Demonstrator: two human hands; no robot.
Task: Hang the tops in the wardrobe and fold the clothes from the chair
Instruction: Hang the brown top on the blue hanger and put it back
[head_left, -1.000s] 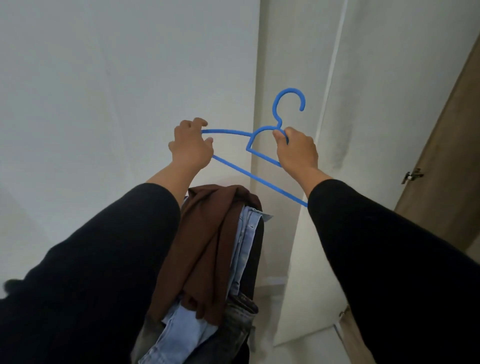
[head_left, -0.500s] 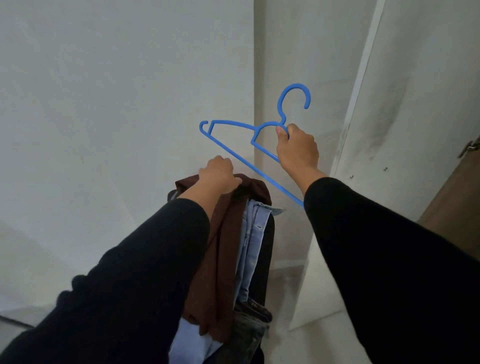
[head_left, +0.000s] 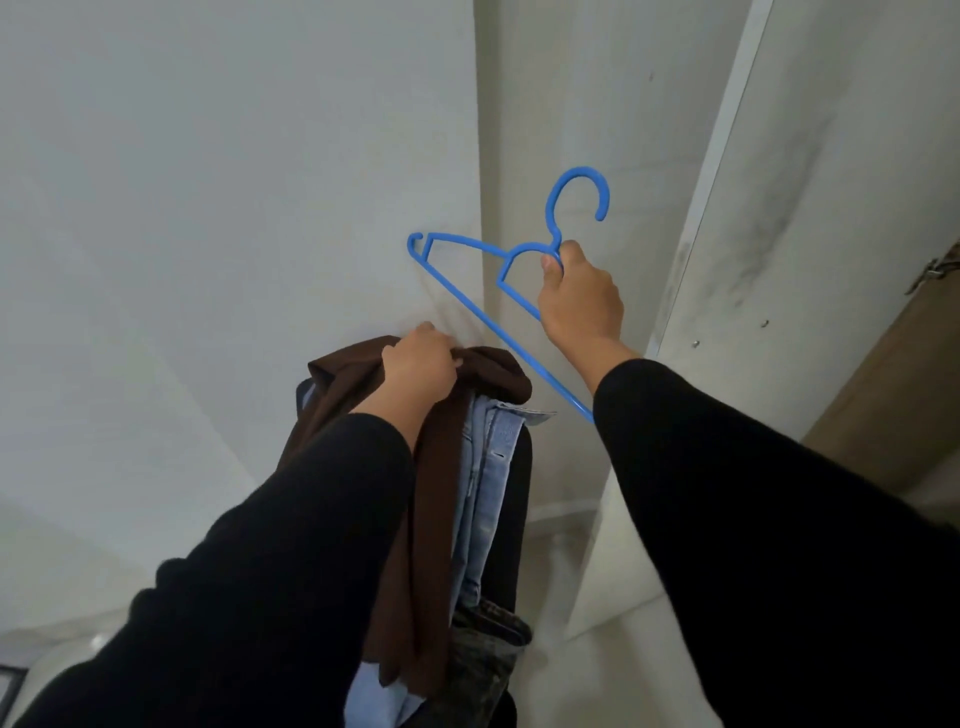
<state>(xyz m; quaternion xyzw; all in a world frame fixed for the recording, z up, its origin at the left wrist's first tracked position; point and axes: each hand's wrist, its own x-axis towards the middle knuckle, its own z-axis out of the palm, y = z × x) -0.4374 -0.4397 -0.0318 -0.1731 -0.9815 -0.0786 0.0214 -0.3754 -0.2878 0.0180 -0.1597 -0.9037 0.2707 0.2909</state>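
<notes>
Right hand (head_left: 579, 299) grips the blue plastic hanger (head_left: 470, 301) by its neck, up above the chair back, while the left hand (head_left: 418, 361) clutches the brown top (head_left: 423, 499) draped there over light-blue denim jeans (head_left: 485, 488)

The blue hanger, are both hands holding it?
No: only the right hand grips the blue hanger near its hook, while the left hand grips the brown top.
</notes>
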